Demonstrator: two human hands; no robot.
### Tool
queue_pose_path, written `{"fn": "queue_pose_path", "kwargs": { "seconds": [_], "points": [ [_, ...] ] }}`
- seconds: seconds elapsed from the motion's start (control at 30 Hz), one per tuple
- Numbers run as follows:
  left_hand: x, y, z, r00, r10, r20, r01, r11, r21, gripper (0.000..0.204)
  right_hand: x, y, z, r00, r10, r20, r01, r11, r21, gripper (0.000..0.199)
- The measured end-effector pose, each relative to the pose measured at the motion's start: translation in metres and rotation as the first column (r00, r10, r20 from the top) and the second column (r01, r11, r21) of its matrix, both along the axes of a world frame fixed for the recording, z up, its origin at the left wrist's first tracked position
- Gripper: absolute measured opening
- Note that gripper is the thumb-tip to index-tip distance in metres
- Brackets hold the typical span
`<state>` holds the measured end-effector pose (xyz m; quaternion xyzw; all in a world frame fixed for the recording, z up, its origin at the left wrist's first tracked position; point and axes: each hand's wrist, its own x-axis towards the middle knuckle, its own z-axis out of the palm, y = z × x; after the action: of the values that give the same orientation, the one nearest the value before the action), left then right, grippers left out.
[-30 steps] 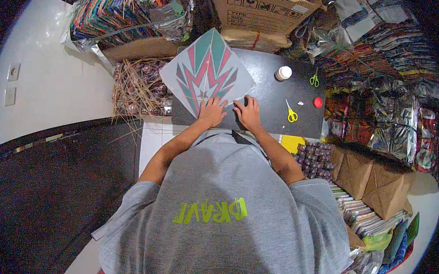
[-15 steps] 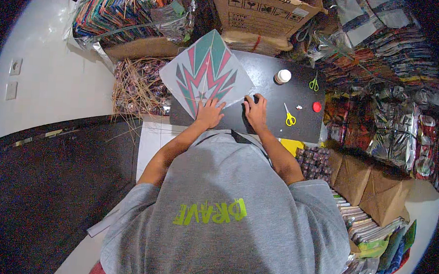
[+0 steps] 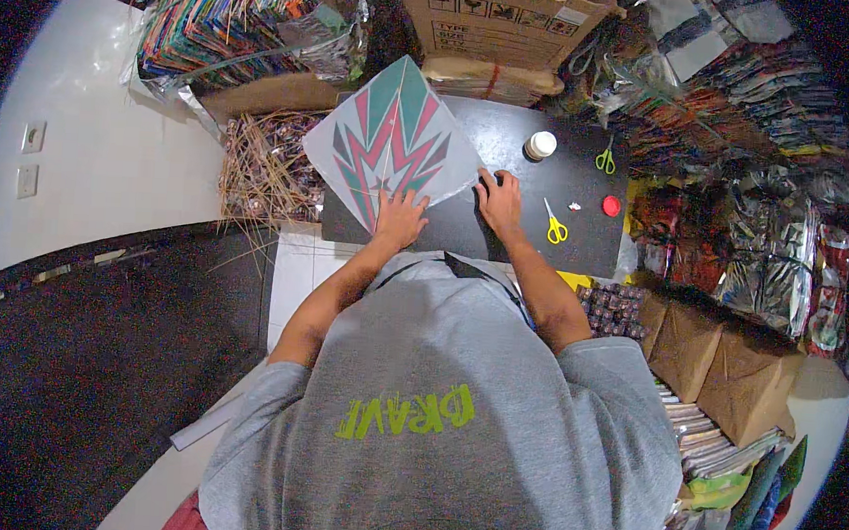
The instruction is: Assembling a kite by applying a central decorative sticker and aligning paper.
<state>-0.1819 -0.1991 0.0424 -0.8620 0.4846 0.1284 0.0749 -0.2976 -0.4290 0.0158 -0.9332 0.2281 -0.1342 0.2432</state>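
A diamond-shaped kite point(image 3: 393, 134) of thin white sheet, with a green, red and dark spiky pattern, lies on the dark table point(image 3: 532, 227). A thin stick runs down its middle. My left hand point(image 3: 401, 218) rests flat on its lower part, fingers spread. At the kite's right corner, my right hand point(image 3: 500, 207) has its fingers bent and closed on the edge; the fingertips partly cover that spot. To the right are a white-lidded jar point(image 3: 540, 145), yellow-handled scissors point(image 3: 556, 224), green-handled scissors point(image 3: 606, 157) and a red lid point(image 3: 611, 206).
Thin bamboo sticks point(image 3: 266, 175) lie loosely left of the table. Behind it stand a cardboard box point(image 3: 499, 29) and a stack of colourful sheets point(image 3: 235, 25). Wrapped bundles point(image 3: 762, 244) and brown paper packages point(image 3: 726, 367) crowd the right side. A white wall point(image 3: 78, 103) is at the left.
The whole view has shifted slightly. My right hand has moved a little upward along the kite's edge toward its right corner. My left hand stays on the kite's lower part.
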Motion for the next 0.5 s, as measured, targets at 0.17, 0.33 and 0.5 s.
{"fn": "queue_pose_path", "kwargs": {
  "seconds": [0.17,0.33,0.5],
  "points": [
    [-0.004,-0.002,0.007,1.0,0.024,-0.005,-0.024,0.999,-0.032,0.056,-0.001,-0.015,-0.003,0.999,-0.052,-0.015,0.053,0.996,0.065,0.041],
    [-0.004,-0.007,0.009,0.997,0.067,-0.024,-0.069,0.995,-0.066,0.056,-0.014,-0.035,-0.001,0.974,-0.2,0.111,0.154,0.932,0.329,0.04],
    [-0.004,-0.002,0.021,0.988,0.155,-0.016,-0.155,0.961,-0.228,0.059,-0.032,-0.055,0.027,0.952,-0.254,0.173,0.156,0.885,0.439,0.031]
  ]
}}
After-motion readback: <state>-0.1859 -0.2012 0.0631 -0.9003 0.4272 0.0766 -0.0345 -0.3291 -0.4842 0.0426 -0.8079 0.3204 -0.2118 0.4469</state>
